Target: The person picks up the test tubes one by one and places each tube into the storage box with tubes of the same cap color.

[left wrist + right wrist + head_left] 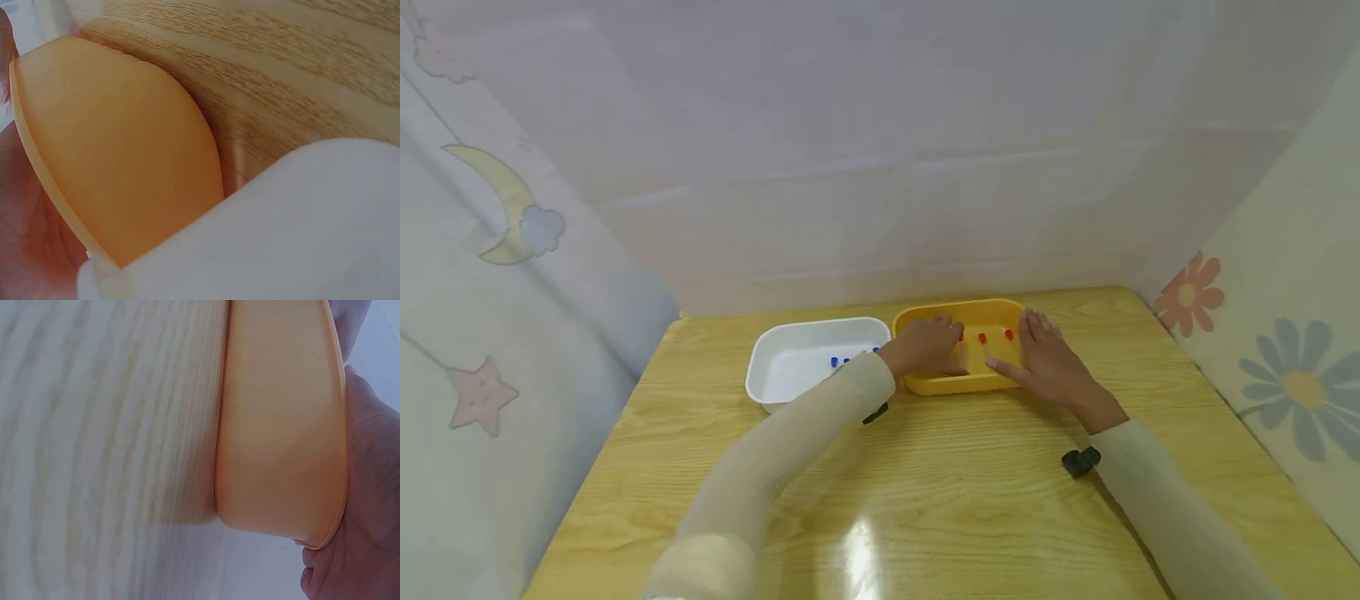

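Observation:
A yellow tray [958,385] stands near the back of the table and holds several small items with red caps [982,338]; their bodies look pale and thin. My left hand [925,346] reaches over its left side, fingers and thumb down inside around one red-capped item. Whether they pinch it is unclear. Along the right rim lies my right hand [1051,362], fingers straight, thumb over the front edge. In the left wrist view, the tray's outer wall [125,137] hides the fingertips. The right wrist view shows my palm [375,481] against the rim.
Just left of the yellow tray stands a white tray [782,367] with several blue-capped items [834,362], partly behind my left sleeve [805,425]. Both sit on a wooden table [955,483]. A pale curtain [880,167] hangs behind, and patterned cloth hangs on both sides.

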A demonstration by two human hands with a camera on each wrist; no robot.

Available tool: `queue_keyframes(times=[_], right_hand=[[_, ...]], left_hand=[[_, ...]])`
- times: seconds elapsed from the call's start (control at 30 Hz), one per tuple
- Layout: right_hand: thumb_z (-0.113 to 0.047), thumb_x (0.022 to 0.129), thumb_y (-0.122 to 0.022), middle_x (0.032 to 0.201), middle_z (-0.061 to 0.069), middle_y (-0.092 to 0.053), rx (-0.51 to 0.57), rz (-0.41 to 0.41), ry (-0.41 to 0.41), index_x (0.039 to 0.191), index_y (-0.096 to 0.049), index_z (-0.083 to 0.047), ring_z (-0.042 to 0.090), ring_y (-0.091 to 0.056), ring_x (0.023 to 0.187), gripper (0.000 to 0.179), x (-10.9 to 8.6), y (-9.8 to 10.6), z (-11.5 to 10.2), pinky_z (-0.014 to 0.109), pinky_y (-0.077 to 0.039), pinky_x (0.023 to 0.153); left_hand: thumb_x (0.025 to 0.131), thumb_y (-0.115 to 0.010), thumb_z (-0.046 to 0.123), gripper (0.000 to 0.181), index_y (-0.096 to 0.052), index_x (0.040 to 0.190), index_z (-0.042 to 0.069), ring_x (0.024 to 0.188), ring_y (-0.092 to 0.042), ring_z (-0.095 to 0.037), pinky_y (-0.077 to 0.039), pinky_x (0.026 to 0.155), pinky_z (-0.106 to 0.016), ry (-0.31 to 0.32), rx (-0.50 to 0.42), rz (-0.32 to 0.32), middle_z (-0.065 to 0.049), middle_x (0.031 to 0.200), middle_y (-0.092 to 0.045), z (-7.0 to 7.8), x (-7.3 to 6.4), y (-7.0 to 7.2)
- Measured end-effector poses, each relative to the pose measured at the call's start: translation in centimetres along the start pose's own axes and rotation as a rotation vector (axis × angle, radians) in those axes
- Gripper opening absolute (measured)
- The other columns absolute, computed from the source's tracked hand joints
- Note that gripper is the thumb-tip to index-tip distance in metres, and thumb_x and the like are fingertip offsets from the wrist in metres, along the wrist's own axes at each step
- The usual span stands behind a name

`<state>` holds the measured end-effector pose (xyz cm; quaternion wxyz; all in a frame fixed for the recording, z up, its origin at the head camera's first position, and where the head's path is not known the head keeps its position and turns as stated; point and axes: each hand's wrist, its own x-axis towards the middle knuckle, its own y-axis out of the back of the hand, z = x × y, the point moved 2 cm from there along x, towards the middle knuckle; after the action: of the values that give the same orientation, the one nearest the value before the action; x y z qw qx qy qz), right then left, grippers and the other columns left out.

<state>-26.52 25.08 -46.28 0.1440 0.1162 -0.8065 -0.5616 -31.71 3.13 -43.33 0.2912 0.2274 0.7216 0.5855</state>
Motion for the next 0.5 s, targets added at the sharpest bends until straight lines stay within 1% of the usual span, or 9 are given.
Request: queue_keyframes(times=[0.13,0.2,0.33,0.5], right_hand=[[-0.067,0.099,-0.046,0.164,0.03,0.009,-0.003,0.009,-0.01,0.155,-0.005,0.016,0.049,0.005,0.152,0.108,-0.1,0.2,0.2,0.063,-0.004,0.12],[-0.067,0.099,-0.046,0.164,0.029,0.011,0.004,0.007,-0.013,0.155,-0.004,0.015,0.048,0.006,0.152,0.108,-0.1,0.2,0.4,0.063,-0.003,0.12],[-0.068,0.099,-0.045,0.164,0.028,0.013,0.022,-0.006,-0.01,0.156,-0.001,0.015,0.048,0.009,0.152,0.109,0.0,-0.1,0.5,0.063,-0.001,0.12],[-0.068,0.099,-0.046,0.164,0.031,0.008,0.01,0.009,-0.013,0.155,-0.004,0.015,0.048,0.006,0.152,0.109,-0.2,-0.4,0.7,0.063,-0.003,0.12]], left_hand=[[0.092,-0.056,0.071,0.079,-0.049,0.144,0.011,0.117,-0.057,-0.02,-0.054,0.094,-0.032,-0.022,0.015,0.017,-0.005,0.133,-0.057,0.2,0.4,0.1],[0.092,-0.056,0.071,0.079,-0.049,0.144,0.011,0.117,-0.057,-0.019,-0.053,0.094,-0.031,-0.021,0.024,0.013,-0.005,0.133,-0.057,0.3,0.6,0.0],[0.091,-0.058,0.07,0.079,-0.049,0.145,0.013,0.117,-0.056,-0.019,-0.052,0.095,-0.031,0.003,0.021,-0.008,-0.004,0.134,-0.057,0.4,1.0,-0.6],[0.091,-0.058,0.07,0.081,-0.048,0.148,0.013,0.118,-0.057,-0.02,-0.053,0.095,-0.033,0.0,0.046,0.005,-0.005,0.137,-0.057,0.7,1.4,-1.4]])
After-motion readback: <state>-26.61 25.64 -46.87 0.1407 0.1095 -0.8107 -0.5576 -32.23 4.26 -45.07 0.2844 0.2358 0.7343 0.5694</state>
